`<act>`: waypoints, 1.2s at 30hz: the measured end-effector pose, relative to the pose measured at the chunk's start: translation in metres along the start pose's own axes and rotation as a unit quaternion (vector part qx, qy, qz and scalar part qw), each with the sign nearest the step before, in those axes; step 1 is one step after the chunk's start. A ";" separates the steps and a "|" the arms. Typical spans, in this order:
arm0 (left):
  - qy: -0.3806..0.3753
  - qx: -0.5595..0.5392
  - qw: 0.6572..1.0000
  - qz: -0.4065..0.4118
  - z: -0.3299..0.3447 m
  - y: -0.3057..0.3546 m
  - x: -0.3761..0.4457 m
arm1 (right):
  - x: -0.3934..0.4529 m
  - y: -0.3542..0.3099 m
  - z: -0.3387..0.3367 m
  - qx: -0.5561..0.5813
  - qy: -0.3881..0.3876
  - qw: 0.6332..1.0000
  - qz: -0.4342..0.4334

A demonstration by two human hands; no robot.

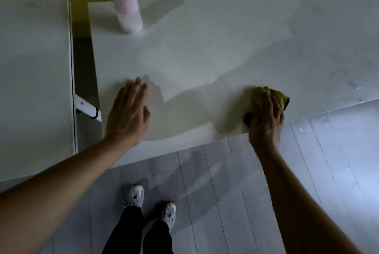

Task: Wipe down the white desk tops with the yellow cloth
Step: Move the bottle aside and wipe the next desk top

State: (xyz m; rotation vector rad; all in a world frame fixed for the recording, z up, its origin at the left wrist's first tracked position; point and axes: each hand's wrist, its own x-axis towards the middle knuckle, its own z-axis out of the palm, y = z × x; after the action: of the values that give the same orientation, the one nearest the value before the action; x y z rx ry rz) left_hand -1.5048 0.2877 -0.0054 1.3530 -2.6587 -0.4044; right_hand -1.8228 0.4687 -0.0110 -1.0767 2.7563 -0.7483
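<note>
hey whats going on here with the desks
A person is wiping a white desk top with a yellow cloth. Their right hand presses the bunched cloth down near the front edge, while the left hand lies flat on the same desk with straight fingers. A pink bottle stands upright at the desk's back left corner. A second white desk sits to the left across a narrow gap.

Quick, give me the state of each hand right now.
Left hand: open, flat on the desk, holding nothing.
Right hand: open, fingers pressing the cloth onto the desk near its front edge.
</note>
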 end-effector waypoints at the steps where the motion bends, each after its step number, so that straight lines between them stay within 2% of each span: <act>1: 0.005 -0.005 1.000 0.017 0.005 0.009 0.002 | 0.004 -0.004 0.002 0.002 0.011 1.000 0.029; 3: 0.021 -0.018 0.999 0.040 0.016 0.026 0.008 | 0.000 -0.023 0.012 0.011 0.013 1.000 0.021; 5: 0.033 -0.028 0.998 0.035 0.025 0.037 0.017 | -0.012 -0.051 0.028 0.023 -0.023 0.996 -0.084; 7: 0.049 -0.048 0.998 0.014 0.030 0.043 0.022 | -0.027 -0.086 0.048 0.041 -0.068 0.974 -0.211; 9: 0.070 -0.094 0.993 -0.021 0.030 0.047 0.023 | -0.040 -0.119 0.064 0.036 -0.104 0.949 -0.297; 11: 0.083 -0.134 0.985 -0.065 0.026 0.051 0.024 | -0.040 -0.136 0.072 0.026 -0.132 0.933 -0.333; 14: 0.097 -0.101 0.989 -0.044 0.026 0.051 0.026 | -0.020 -0.121 0.072 0.027 -0.128 0.923 -0.362; 16: 0.084 -0.054 0.995 -0.028 0.030 0.048 0.033 | 0.005 -0.094 0.064 0.045 -0.079 0.941 -0.327; 19: 0.069 -0.026 0.997 -0.027 0.034 0.054 0.055 | 0.054 -0.030 0.036 0.043 -0.008 0.977 -0.209; 22: 0.068 -0.003 0.997 -0.023 0.038 0.061 0.072 | 0.090 0.021 0.005 0.023 0.003 0.996 -0.087; 25: 0.086 -0.003 0.996 -0.030 0.043 0.061 0.073 | 0.097 0.020 0.005 -0.005 0.021 1.000 0.016; 27: 0.104 -0.015 0.994 -0.026 0.046 0.060 0.071 | 0.086 -0.008 0.017 -0.007 0.024 0.999 0.026; 29: 0.122 -0.022 0.992 -0.018 0.047 0.058 0.071 | 0.065 -0.052 0.041 0.017 -0.011 0.997 -0.070; 32: 0.129 -0.041 0.991 -0.021 0.052 0.051 0.073 | 0.031 -0.120 0.077 0.026 -0.086 0.956 -0.278; 34: 0.139 -0.044 0.989 -0.024 0.054 0.048 0.073 | 0.029 -0.139 0.085 0.044 -0.120 0.929 -0.347; 36: 0.143 -0.034 0.989 -0.017 0.054 0.050 0.073 | 0.041 -0.131 0.081 0.051 -0.125 0.911 -0.390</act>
State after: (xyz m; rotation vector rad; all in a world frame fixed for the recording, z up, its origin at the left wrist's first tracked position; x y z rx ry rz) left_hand -1.5988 0.2661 -0.0427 1.3255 -2.3707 -0.2774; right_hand -1.7525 0.3260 -0.0166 -2.1014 1.9982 -0.7269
